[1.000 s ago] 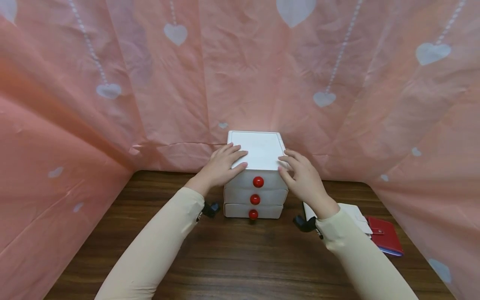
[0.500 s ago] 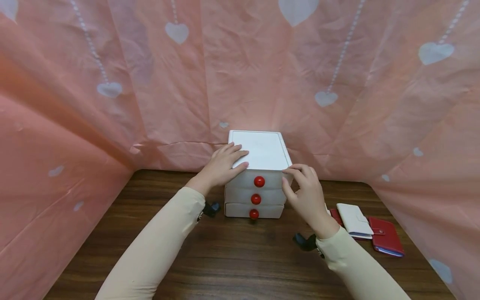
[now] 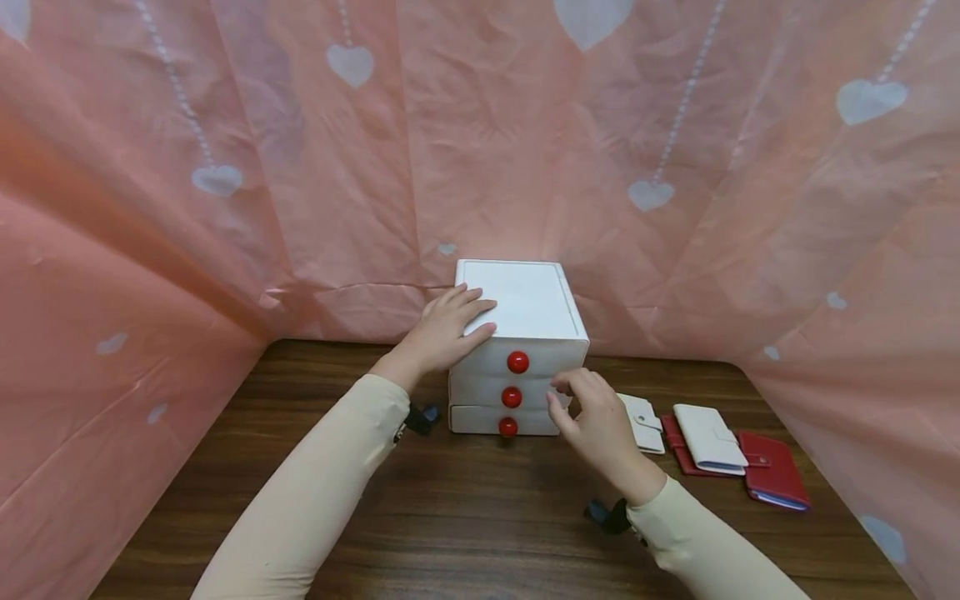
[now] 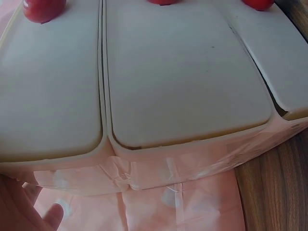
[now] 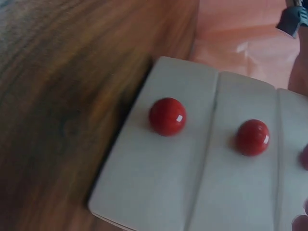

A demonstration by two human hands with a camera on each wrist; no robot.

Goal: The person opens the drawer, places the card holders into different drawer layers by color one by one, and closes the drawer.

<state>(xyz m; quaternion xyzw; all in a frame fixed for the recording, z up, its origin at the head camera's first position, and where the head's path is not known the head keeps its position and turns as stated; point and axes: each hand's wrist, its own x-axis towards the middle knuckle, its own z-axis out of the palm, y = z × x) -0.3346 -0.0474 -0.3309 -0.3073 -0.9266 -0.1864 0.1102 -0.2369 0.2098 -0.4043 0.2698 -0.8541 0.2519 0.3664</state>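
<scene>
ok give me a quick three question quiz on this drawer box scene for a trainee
1. True or false: the left hand rests on top of the white drawer box.
2. How many red knobs show on the box front in the head view? A) two B) three C) four
3. Fill in: on the table to the right of the box lie small wallets, some white and some ____.

Key
1. True; its fingers lie flat on the top near the left front corner.
2. B; top knob, middle knob, bottom knob, one per drawer.
3. Red; the red wallet lies farthest right, beside a white wallet. The right hand is at the drawers' right edge.
</scene>
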